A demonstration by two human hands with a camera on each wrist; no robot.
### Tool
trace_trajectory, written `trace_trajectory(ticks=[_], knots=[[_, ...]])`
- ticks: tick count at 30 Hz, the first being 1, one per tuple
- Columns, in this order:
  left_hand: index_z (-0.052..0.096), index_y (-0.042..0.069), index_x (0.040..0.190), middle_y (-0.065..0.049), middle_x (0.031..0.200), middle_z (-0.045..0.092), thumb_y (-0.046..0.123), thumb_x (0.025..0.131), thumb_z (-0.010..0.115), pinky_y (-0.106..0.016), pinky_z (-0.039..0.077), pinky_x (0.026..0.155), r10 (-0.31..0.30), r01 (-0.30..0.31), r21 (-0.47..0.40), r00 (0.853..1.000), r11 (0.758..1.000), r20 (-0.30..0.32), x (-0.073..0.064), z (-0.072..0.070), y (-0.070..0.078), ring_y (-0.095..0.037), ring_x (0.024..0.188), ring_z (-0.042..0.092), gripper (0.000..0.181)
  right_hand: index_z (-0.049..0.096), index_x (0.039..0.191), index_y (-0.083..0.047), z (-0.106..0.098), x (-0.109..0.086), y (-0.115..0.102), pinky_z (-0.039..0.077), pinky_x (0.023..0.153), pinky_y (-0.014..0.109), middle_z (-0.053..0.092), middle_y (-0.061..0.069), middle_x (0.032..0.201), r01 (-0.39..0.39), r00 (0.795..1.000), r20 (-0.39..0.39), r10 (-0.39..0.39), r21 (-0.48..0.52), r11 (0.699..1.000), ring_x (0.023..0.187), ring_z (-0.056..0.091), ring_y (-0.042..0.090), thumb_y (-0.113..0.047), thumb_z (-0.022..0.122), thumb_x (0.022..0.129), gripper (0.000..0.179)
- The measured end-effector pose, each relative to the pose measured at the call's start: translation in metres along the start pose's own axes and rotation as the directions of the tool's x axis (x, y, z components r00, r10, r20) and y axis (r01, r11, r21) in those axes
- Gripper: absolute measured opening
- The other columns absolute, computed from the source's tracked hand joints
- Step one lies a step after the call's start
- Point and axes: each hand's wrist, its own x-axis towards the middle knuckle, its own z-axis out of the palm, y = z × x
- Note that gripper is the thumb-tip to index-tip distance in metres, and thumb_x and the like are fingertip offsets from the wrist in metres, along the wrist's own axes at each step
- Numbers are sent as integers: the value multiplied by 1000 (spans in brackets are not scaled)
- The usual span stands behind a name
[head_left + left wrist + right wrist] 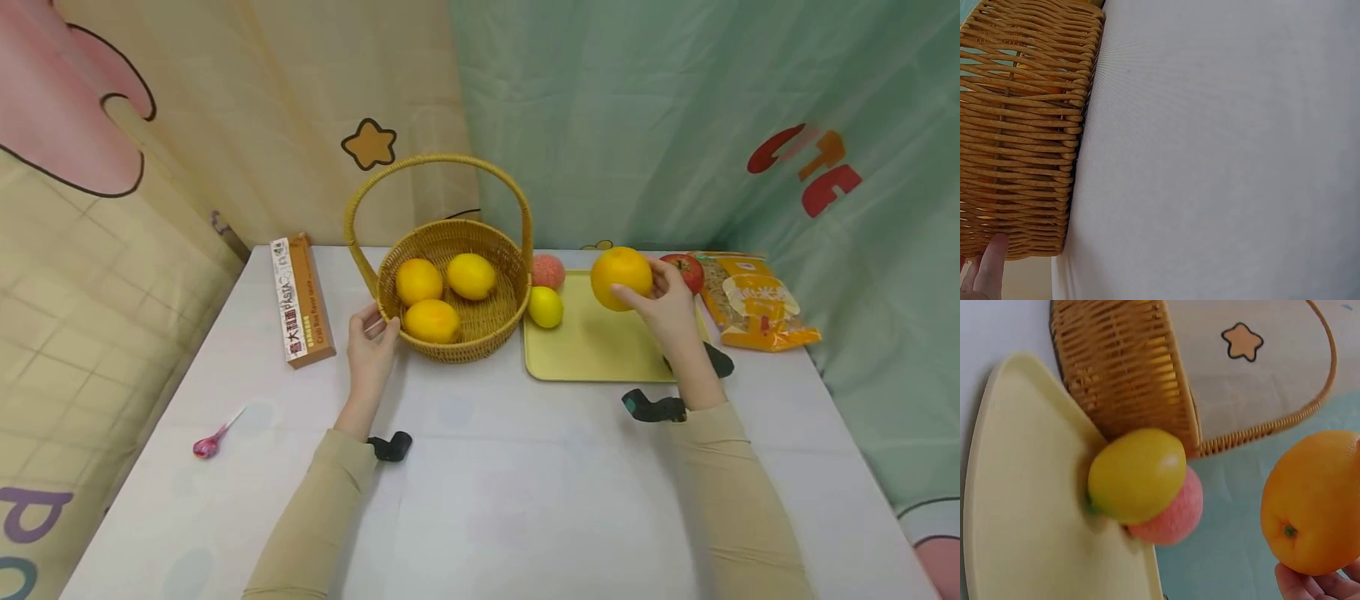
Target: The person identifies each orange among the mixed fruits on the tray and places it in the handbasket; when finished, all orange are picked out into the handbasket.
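My right hand (667, 312) holds an orange (622, 278) by its right side, raised above the yellow tray (600, 350). In the right wrist view, the orange (1313, 506) shows its green stem spot, with fingertips (1294, 584) against its lower side. My left hand (371, 354) grips the near-left rim of a wicker basket (465, 346); the left wrist view catches fingers at the basket's wall (1022, 137). Inside the basket lie two orange-yellow fruits (419, 282) (432, 322) and a lemon (472, 277). A yellow-green lemon (545, 307) and a pink peach (548, 272) sit at the tray's left end.
Left of the basket lies a pasta box (303, 300), with a lollipop (210, 445) nearer the front. Beyond my right hand are a red tomato-like fruit (684, 273), an orange food packet (757, 300) and a dark object (718, 360), partly hidden. The tall basket handle (442, 158) arches upward.
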Motion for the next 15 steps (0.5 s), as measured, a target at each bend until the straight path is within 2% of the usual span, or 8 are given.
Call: trace_trajectory(ticks=[4,7,12,15], knots=[[38,6,144,-15,143,46,18,99,59,-34,54,101,-16,16,-4,1000,1000,18,1,1,0,-25,124,52,52,32,151,-10,37,2,-14,36,118,42,41,11,154,30,997,68,-34,56,998,136,42,27,-39,75,86,84],[38,6,144,-15,143,45,17,99,59,-38,53,103,-12,12,-7,1000,1000,17,1,2,1,-26,124,52,51,34,150,-8,62,5,-20,35,119,42,43,11,153,65,991,110,-74,81,995,137,42,27,-35,77,85,82],[38,7,143,-15,142,46,17,99,59,-36,54,101,-2,2,-10,1000,1000,7,0,2,1,-25,123,52,50,40,145,-10,96,5,-25,38,116,41,48,9,147,105,978,162,-129,148,983,133,45,25,-29,80,83,76],[39,8,143,-14,141,46,18,99,59,-30,55,98,-4,4,-11,1000,1000,-1,-1,1,1,-24,122,52,50,42,144,-10,114,6,-27,41,114,41,49,9,144,122,971,187,-148,144,982,131,47,26,-29,81,82,76]])
